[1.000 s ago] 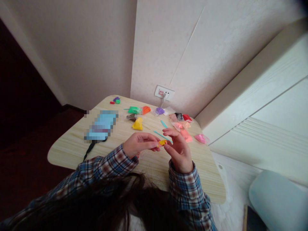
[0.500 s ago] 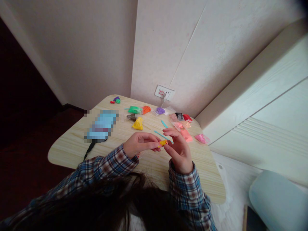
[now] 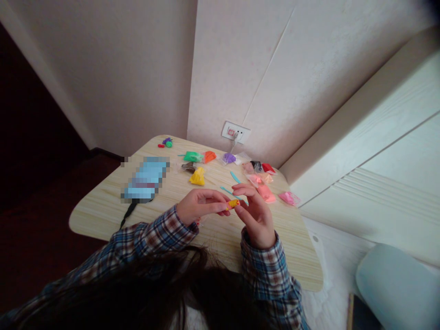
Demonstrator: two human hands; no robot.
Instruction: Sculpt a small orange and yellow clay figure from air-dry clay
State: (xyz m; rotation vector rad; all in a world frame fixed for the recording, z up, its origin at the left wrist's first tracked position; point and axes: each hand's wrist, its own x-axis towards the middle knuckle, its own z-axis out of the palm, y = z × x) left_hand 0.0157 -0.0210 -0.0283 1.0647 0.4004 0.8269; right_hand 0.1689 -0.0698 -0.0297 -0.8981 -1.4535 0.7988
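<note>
My left hand [image 3: 201, 206] pinches a small yellow clay piece [image 3: 233, 204] with reddish marks, between thumb and fingers. My right hand [image 3: 255, 214] comes from the other side; its thumb tip presses at the right end of the clay and its index finger is raised above it. The other right fingertips are partly hidden behind. The clay is held above the table. Just beyond the hands lie a thin blue modelling tool [image 3: 227, 190] and a blue clay knife [image 3: 235, 177]. A bag of yellow clay [image 3: 197, 176] is near my left hand.
Bags of green [image 3: 193, 156], orange [image 3: 209, 157], purple [image 3: 229, 158], coral [image 3: 266, 193] and pink clay [image 3: 289, 198] lie on the wooden table [image 3: 103, 215]. Small shaped clay pieces [image 3: 167, 143] sit at the far left corner. A blurred-out device [image 3: 147, 178] with a black cable is on the left.
The yellow clay piece has turned very slightly between my fingers. Both hands stay in nearly the same place.
</note>
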